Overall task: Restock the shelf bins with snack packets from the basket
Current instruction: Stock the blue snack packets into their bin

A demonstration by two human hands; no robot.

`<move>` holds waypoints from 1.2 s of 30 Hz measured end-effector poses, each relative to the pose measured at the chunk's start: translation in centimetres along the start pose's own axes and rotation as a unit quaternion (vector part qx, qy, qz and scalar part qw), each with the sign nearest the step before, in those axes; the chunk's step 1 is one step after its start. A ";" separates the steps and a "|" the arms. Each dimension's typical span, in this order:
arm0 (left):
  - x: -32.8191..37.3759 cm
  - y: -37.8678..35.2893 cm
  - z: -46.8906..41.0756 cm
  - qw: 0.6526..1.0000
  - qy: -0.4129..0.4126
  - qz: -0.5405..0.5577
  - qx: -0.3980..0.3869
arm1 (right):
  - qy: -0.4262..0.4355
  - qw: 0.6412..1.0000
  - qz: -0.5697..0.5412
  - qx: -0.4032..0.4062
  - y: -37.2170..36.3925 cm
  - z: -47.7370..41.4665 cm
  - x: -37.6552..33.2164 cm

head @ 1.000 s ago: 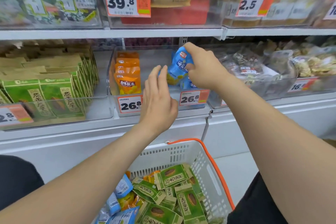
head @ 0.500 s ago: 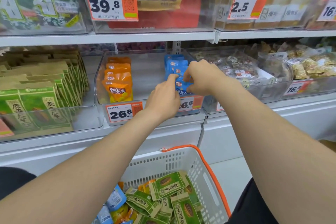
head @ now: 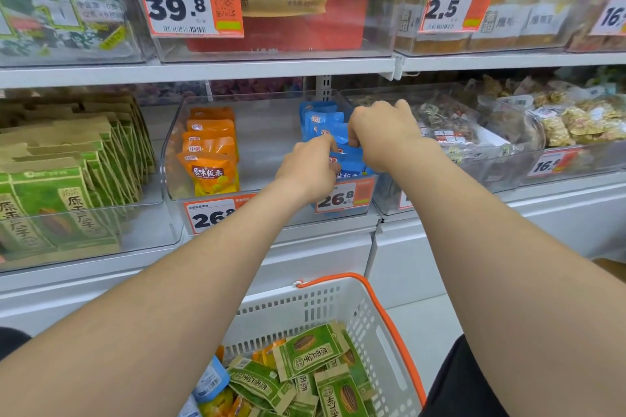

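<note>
A clear shelf bin (head: 267, 159) on the middle shelf holds a row of orange packets (head: 209, 149) on its left and a row of blue packets (head: 321, 122) on its right. Both my hands are inside the bin at the blue row. My right hand (head: 382, 137) grips the top of the front blue packet (head: 350, 164). My left hand (head: 310, 167) pinches the same packet from the left. Below stands a white basket (head: 305, 305) with an orange rim, holding green, orange and blue packets (head: 305, 369).
Green boxes (head: 57, 193) fill the bin at left. A bin of clear-wrapped snacks (head: 474, 132) sits at right. Orange price tags (head: 340, 198) hang on the bin fronts. The upper shelf (head: 203, 69) carries larger bags close above the bin.
The blue packet has gone down from above the bin into the front of the blue row. My left hand has moved in from open to pinching it.
</note>
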State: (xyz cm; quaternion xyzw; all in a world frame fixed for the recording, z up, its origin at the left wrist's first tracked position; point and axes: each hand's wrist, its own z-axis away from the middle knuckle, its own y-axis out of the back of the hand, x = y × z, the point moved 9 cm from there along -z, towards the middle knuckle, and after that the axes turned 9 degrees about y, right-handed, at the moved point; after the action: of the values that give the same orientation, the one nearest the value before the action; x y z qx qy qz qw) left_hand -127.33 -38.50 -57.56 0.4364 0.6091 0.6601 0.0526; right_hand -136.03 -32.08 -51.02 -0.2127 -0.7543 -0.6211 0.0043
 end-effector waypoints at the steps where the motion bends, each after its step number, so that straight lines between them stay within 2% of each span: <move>1: -0.1 -0.1 0.0 1.000 -0.001 0.006 -0.001 | -0.004 1.000 -0.014 0.002 -0.1 -0.1 0.2; 8: -0.4 0.0 0.1 0.997 0.012 0.067 -0.044 | -0.054 0.995 -0.083 0.017 -0.8 -0.4 1.4; 15: -0.9 -0.2 0.5 0.987 0.075 0.114 -0.082 | -0.059 0.993 -0.093 0.031 -0.8 -0.3 1.3; 25: -1.3 -0.9 0.2 0.967 0.121 0.159 -0.158 | 0.050 0.998 0.000 -0.029 -0.6 -1.3 -0.1; 31: -1.6 -1.0 -0.3 0.963 0.080 0.201 -0.160 | 0.064 0.998 0.008 0.001 -0.9 -1.8 0.2; 36: -1.0 -0.8 -0.5 0.969 0.039 0.182 -0.160 | 0.076 0.997 -0.025 -0.008 -1.0 -1.9 0.9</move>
State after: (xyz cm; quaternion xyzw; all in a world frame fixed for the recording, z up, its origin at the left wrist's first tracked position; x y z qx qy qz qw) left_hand -127.42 -39.25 -58.67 0.4999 0.4072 0.7640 -0.0234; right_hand -137.66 -33.70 -51.24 -0.1462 -0.7520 -0.6412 0.0442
